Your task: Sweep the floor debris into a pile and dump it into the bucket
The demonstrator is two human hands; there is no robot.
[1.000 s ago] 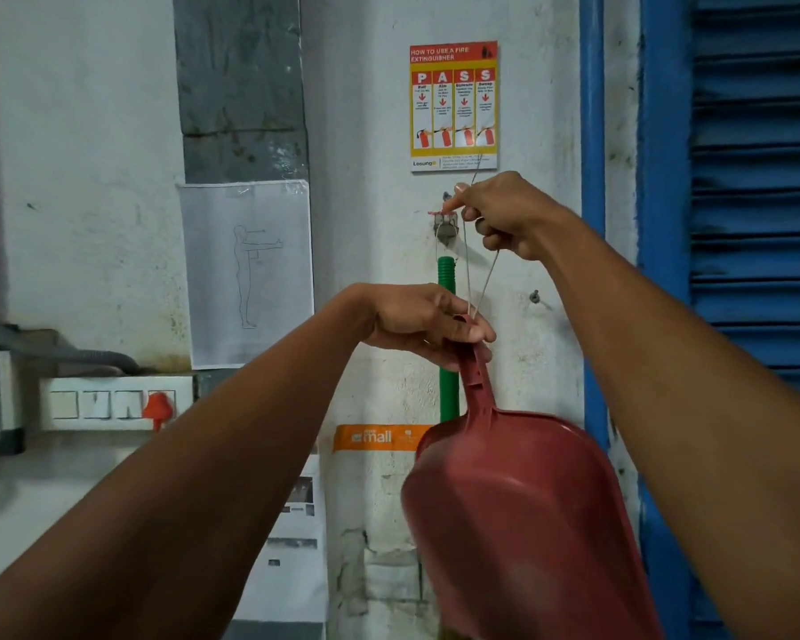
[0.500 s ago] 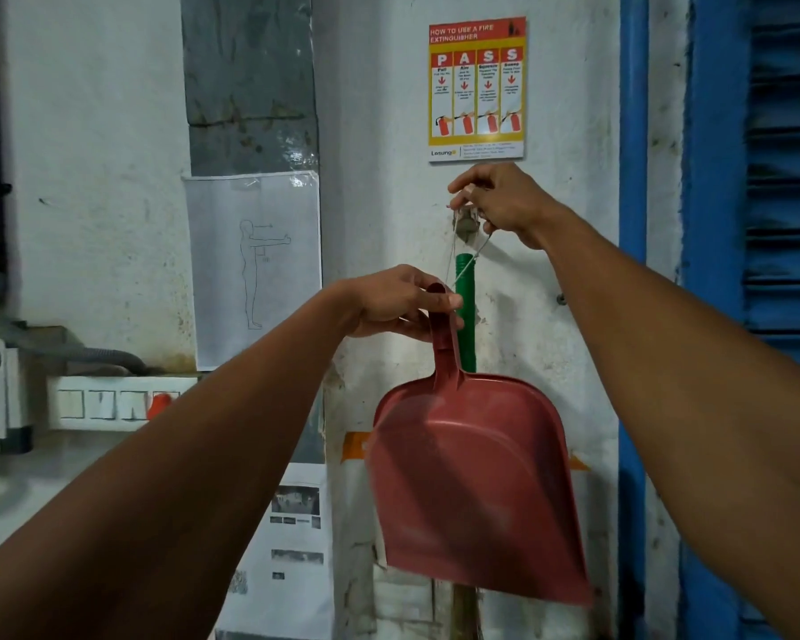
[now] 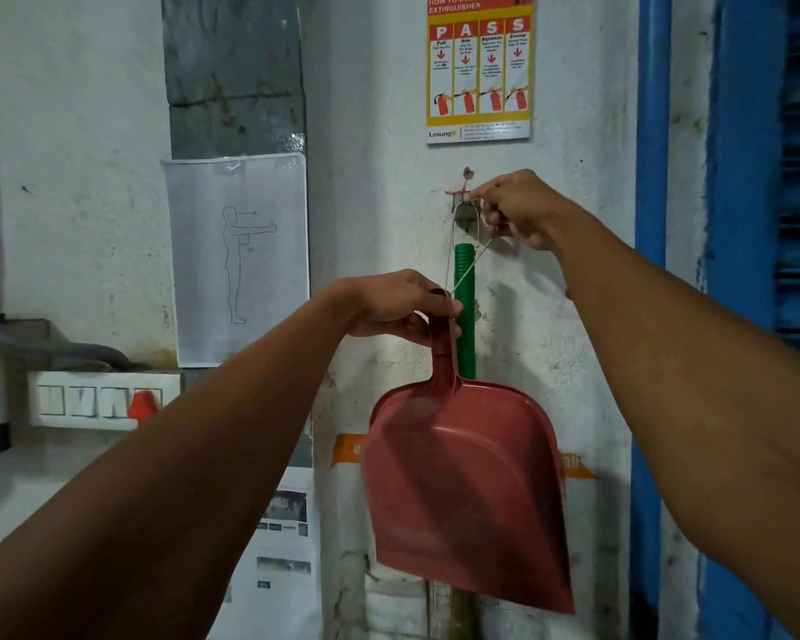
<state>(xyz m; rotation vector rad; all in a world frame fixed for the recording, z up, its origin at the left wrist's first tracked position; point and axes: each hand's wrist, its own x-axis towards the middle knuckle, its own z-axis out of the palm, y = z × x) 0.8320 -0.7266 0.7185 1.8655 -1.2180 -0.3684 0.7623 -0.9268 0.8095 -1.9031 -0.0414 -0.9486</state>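
1. Left hand grips the red dustpan by its handle; I see the pan hanging at 6 o'clock.
2. Right hand at 1 o'clock pinches the string by the wall hook.
3. Green broom handle stands behind.

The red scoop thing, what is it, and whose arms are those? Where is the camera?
The camera sits on a person's head, looking forward at a wall, so the arms are that person's own. The red scoop is a dustpan, used for collecting swept dirt. The left hand grips its handle. The right hand pinches the thin string tied to the handle, up by a hook on the wall. Behind the dustpan hangs a green handle, perhaps a broom's. A fire extinguisher poster is above.
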